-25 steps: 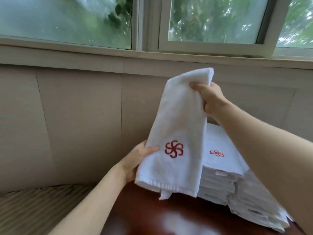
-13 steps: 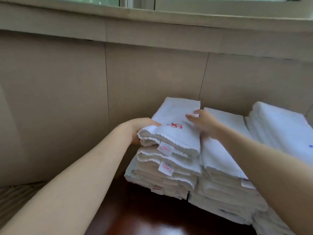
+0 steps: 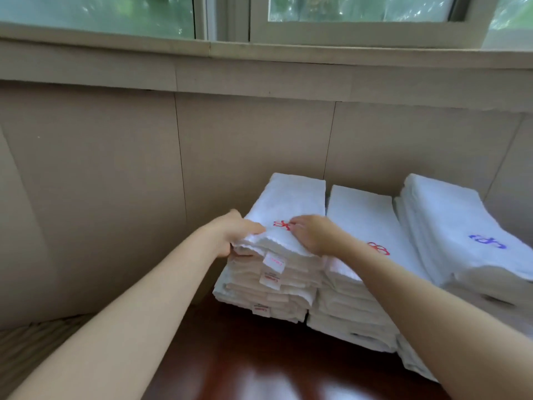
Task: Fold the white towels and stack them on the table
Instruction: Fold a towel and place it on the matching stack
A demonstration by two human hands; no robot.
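Towel [image 3: 288, 206] is lying lengthwise toward the wall atop the left stack [image 3: 268, 284]; my left hand [image 3: 239, 235] is pinching its near-left corner, right hand [image 3: 313, 233] pressing flat.

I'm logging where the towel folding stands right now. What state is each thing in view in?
top towel: folded, lying on the left stack
left stack: folded towels, piled on the table
middle stack: folded, beside the left stack
right stack: folded, blue embroidery on top
left hand: grips the top towel's near left corner
right hand: rests flat on the top towel
table: dark glossy wood, bears the stacks
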